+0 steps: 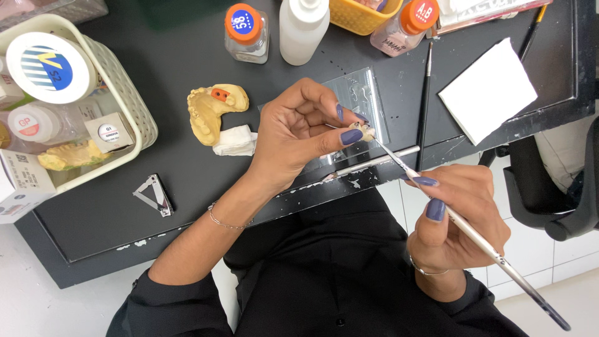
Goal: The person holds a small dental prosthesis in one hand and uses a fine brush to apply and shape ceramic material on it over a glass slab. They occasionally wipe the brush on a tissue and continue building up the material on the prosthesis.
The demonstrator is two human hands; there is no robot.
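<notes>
Head camera recorded a person in black sleeves working at a dark grey table (187, 50). Left hand (293, 134) had its fingers curled narrow, pinching a small cream-coloured tooth-shaped piece (365, 131) between thumb and fingertips. Right hand (458, 221) was closed around a long silver-handled fine brush (462, 224), whose tip met the piece at the left fingertips. Just beyond those fingertips lay a clear glass mixing slab (368, 93). Left of the left-hand knuckles sat a yellow plaster jaw cast (212, 109), with a crumpled white tissue (236, 140) just beside it. Further out from the fingers stood two clear jars with orange lids (246, 31) and a white plastic bottle (302, 28).
</notes>
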